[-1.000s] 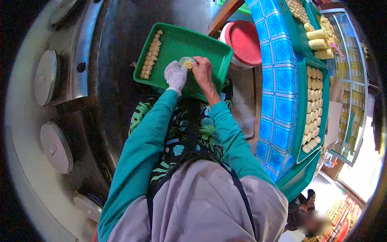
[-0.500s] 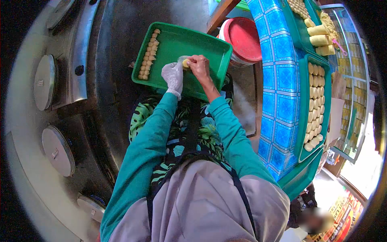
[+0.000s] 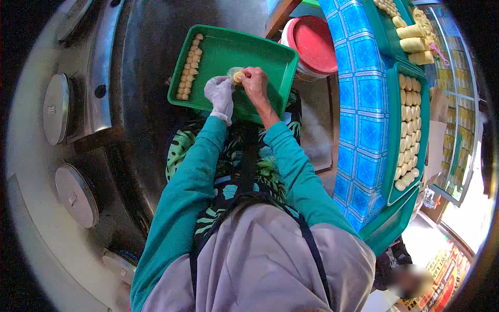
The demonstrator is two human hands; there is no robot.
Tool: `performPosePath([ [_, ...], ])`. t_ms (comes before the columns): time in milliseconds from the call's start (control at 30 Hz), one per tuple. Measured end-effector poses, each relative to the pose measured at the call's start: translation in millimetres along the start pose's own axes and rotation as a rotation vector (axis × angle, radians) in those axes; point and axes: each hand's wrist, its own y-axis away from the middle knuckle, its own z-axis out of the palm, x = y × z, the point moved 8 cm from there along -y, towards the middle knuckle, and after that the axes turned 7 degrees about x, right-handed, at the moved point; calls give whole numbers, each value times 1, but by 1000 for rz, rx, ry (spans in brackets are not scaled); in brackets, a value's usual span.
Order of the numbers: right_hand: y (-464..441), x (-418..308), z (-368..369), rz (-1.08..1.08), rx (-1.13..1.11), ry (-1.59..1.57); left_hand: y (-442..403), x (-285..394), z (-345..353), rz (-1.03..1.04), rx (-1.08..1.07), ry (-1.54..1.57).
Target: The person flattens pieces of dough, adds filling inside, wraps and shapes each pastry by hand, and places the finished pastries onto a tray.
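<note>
Yellow piece [image 3: 238, 78] — long axis unclear — pinched in right grip [image 3: 255, 84]; left grip [image 3: 219, 96] state unclear

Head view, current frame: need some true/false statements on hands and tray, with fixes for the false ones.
1. The left hand is gloved. True.
2. The right hand has a small yellow piece at its fingertips. True.
3. Both hands are gloved. False: the right one is bare.
4. Small pale pieces line the left end, as pictured, of the green tray in front of the person. True.
5. Those pale pieces cover the whole tray floor. False: much of it is bare.
6. The round lid right of that tray is blue. False: it is red.
</note>
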Motion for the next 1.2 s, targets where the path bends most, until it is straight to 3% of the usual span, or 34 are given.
performPosePath([
  [133, -2, 0, 3, -33, -16, 23, 8, 15, 12, -21, -155, 165],
  [333, -5, -4, 13, -136, -203, 87, 0, 31, 33, -51, -433, -20],
  [400, -11, -1, 8, -104, -40, 89, -2, 55, 29, 289, -379, -410],
  [433, -14, 0, 9, -104, -41, 86, -1, 56, 26, 290, -376, -412],
  [500, -17, 14, 11, 37, -94, 48, 2, 74, 4, 567, -86, -775],
  [533, -20, 16, 12, 35, -96, 43, -6, 51, 1, 460, -154, -742],
  [633, -25, 28, 19, 75, -132, 45, 9, 30, 4, 457, -110, -721],
  [733, -21, 42, 18, 221, -195, 5, 12, 14, 12, 396, -76, -621],
  [833, -15, 43, 18, 388, -236, -226, 18, 19, 14, 412, -50, -535],
  [900, -9, 55, 24, 616, -281, -412, 17, 27, 14, 453, -49, -548],
  [967, -9, 48, 18, 632, -276, -426, -1, 13, 19, 346, -97, -306],
  [1000, -9, 48, 15, 605, -285, -416, -4, -3, 17, 12, -39, 78],
  [1033, -9, 48, 12, 575, -294, -406, -3, 2, 19, 12, -43, 81],
  [1100, -8, 46, 11, 560, -304, -472, -2, -16, 29, -375, -127, 422],
  [1200, -5, 36, 11, 511, -321, -573, 1, -12, 34, -316, -363, 353],
])
